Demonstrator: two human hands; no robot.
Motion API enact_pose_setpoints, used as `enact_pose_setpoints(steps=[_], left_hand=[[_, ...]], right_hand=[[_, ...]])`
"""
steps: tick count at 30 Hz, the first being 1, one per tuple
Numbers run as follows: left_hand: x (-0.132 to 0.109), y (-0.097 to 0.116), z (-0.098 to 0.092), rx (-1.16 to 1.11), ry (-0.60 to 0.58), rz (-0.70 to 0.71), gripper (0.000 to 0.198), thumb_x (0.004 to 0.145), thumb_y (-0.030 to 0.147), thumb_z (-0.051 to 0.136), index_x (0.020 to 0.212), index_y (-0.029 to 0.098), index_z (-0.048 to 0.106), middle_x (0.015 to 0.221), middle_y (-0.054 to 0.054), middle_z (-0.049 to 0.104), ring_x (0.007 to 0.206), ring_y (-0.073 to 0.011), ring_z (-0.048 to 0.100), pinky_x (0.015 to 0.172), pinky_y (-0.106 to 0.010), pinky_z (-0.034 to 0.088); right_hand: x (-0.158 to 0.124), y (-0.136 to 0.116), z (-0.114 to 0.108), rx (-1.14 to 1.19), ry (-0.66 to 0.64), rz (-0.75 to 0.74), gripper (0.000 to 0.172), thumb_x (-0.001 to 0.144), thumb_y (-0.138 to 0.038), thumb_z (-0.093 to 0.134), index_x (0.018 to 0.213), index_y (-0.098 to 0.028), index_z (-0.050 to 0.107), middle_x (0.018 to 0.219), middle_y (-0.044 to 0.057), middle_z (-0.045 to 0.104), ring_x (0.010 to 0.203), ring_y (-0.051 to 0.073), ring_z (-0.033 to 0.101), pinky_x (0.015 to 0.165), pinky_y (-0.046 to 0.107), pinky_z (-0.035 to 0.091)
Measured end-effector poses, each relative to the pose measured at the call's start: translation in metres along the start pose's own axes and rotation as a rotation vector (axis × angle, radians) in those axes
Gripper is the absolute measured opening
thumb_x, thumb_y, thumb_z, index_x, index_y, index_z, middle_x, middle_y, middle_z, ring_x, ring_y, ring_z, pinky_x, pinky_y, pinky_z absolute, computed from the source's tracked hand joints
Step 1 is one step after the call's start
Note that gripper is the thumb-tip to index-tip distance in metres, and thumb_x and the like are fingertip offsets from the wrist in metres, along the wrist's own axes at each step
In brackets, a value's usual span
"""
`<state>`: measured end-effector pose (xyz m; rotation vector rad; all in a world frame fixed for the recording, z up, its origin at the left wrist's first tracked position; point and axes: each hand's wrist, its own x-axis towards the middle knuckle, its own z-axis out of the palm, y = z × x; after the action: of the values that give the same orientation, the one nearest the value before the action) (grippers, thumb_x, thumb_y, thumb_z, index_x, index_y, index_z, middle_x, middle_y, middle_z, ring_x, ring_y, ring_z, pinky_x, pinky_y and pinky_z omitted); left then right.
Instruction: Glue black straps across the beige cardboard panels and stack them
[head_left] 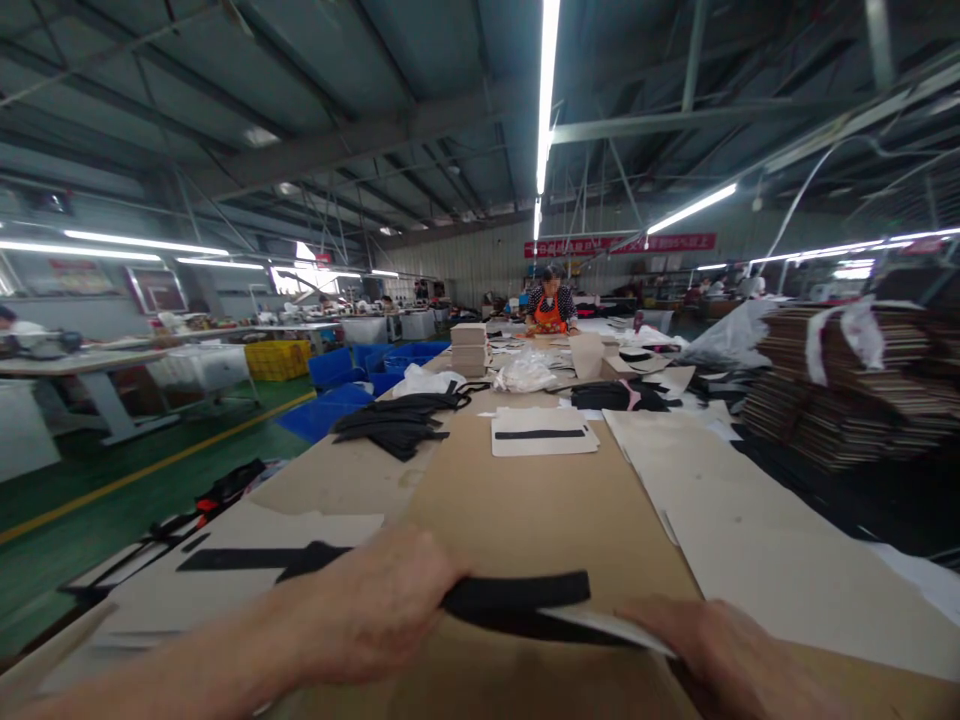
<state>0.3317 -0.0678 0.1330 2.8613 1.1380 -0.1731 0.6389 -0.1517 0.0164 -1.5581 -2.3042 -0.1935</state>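
My left hand [382, 600] is closed round black fabric strips [517, 592], whose ends stick out to both sides of the fist. To the right, my right hand [705, 640] is blurred, with its fingers at the tip of a thin white strip [611, 625] that lies along the black ones. Its grip is hard to make out. Both hands are above the brown tabletop [555, 510]. Farther forward a white card [546, 440] lies flat with a black strip across it. Under my left forearm, another black strip [240, 558] rests on pale sheets.
Black fabric pieces [397, 420] lie at the left edge of the table. Pale boards [780, 520] cover the right side. A card stack [469, 350] and a plastic bag [525, 370] are farther back. Brown stacks [847, 390] rise at right. A person in an orange apron [551, 312] is at the far end.
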Motion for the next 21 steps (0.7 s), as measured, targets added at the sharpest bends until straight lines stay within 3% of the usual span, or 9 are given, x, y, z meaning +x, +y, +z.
enact_pose_setpoints(steps=[3, 5, 8, 11, 15, 21], left_hand=[[0.053, -0.029, -0.015, 0.097, 0.087, -0.005, 0.029, 0.087, 0.018, 0.045, 0.101, 0.026, 0.069, 0.086, -0.005, 0.073, 0.086, -0.0256, 0.069, 0.074, -0.034, 0.052], [0.094, -0.053, -0.020, 0.199, 0.200, -0.008, 0.029, 0.090, 0.018, 0.042, 0.104, 0.023, 0.066, 0.089, -0.007, 0.073, 0.088, -0.0272, 0.069, 0.077, -0.037, 0.052], [0.157, -0.089, -0.019, 0.318, 0.342, 0.004, 0.031, 0.091, 0.013, 0.038, 0.112, 0.020, 0.061, 0.103, -0.009, 0.071, 0.096, -0.0276, 0.068, 0.082, -0.039, 0.051], [0.215, -0.120, -0.008, 0.332, 0.377, -0.039, 0.034, 0.091, 0.009, 0.036, 0.116, 0.019, 0.057, 0.113, -0.011, 0.067, 0.103, -0.0281, 0.065, 0.087, -0.040, 0.051], [0.273, -0.143, 0.024, 0.281, 0.365, -0.099, 0.036, 0.093, 0.008, 0.034, 0.122, 0.018, 0.053, 0.118, -0.013, 0.065, 0.109, -0.0291, 0.063, 0.091, -0.043, 0.050], [0.315, -0.154, 0.102, 0.144, 0.205, -0.172, 0.034, 0.090, 0.010, 0.044, 0.118, 0.021, 0.061, 0.124, -0.013, 0.064, 0.112, -0.0276, 0.064, 0.093, -0.041, 0.052]], right_hand=[[0.057, 0.038, -0.025, 0.052, -0.045, 0.037, 0.050, 0.084, -0.012, 0.042, 0.118, -0.040, 0.066, 0.094, -0.002, 0.076, 0.084, 0.019, 0.072, 0.068, 0.026, 0.053], [0.099, 0.065, -0.026, -0.013, -0.028, 0.082, 0.050, 0.084, -0.011, 0.042, 0.122, -0.035, 0.064, 0.101, 0.002, 0.076, 0.091, 0.020, 0.071, 0.074, 0.027, 0.051], [0.161, 0.107, -0.005, -0.184, 0.001, 0.154, 0.050, 0.086, -0.008, 0.039, 0.127, -0.026, 0.061, 0.112, 0.008, 0.072, 0.096, 0.023, 0.069, 0.079, 0.031, 0.049], [0.211, 0.145, 0.027, -0.240, 0.054, 0.144, 0.054, 0.087, -0.005, 0.036, 0.135, -0.022, 0.054, 0.128, 0.011, 0.065, 0.109, 0.024, 0.063, 0.088, 0.034, 0.046], [0.248, 0.186, 0.071, -0.224, 0.066, 0.148, 0.057, 0.087, -0.002, 0.034, 0.139, -0.019, 0.050, 0.138, 0.012, 0.057, 0.123, 0.025, 0.053, 0.102, 0.038, 0.038], [0.243, 0.222, 0.146, -0.197, -0.115, 0.244, 0.057, 0.087, -0.003, 0.035, 0.139, -0.017, 0.053, 0.142, 0.016, 0.053, 0.130, 0.026, 0.049, 0.105, 0.044, 0.037]])
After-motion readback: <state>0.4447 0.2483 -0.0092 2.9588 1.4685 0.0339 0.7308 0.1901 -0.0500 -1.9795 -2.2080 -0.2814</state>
